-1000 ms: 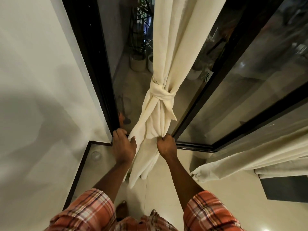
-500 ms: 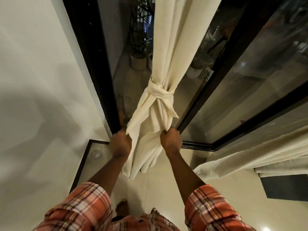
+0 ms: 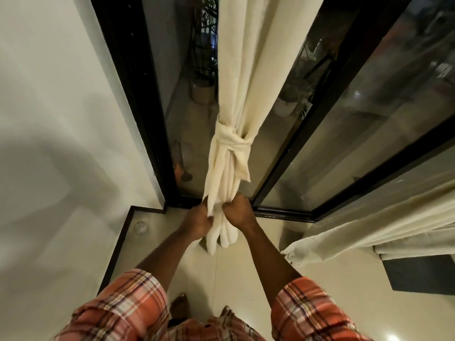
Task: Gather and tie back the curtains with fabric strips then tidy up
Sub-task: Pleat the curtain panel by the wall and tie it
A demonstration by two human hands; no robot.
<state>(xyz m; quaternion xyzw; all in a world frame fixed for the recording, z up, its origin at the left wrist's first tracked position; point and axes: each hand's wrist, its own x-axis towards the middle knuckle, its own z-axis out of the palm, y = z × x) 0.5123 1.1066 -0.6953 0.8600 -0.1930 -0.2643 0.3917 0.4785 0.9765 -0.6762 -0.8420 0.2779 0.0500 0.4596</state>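
A cream curtain (image 3: 242,70) hangs in front of the glass door, gathered into a bundle. A cream fabric strip (image 3: 232,140) is knotted around it at mid-height, its loose ends hanging down. Below the knot, my left hand (image 3: 197,221) grips the left side of the curtain's lower bundle. My right hand (image 3: 240,212) grips the right side, fingers curled into the cloth. The two hands sit close together, squeezing the folds into a narrow roll whose bottom end (image 3: 221,238) hangs just past them.
A second cream curtain (image 3: 369,230) trails across the floor at the right, above a dark mat (image 3: 423,274). Black door frames (image 3: 138,99) flank the glass. Plant pots (image 3: 203,91) stand outside. A white wall is at the left.
Both hands have come closer together, pressing the spread lower curtain into a tight narrow bundle. The view has shifted slightly.
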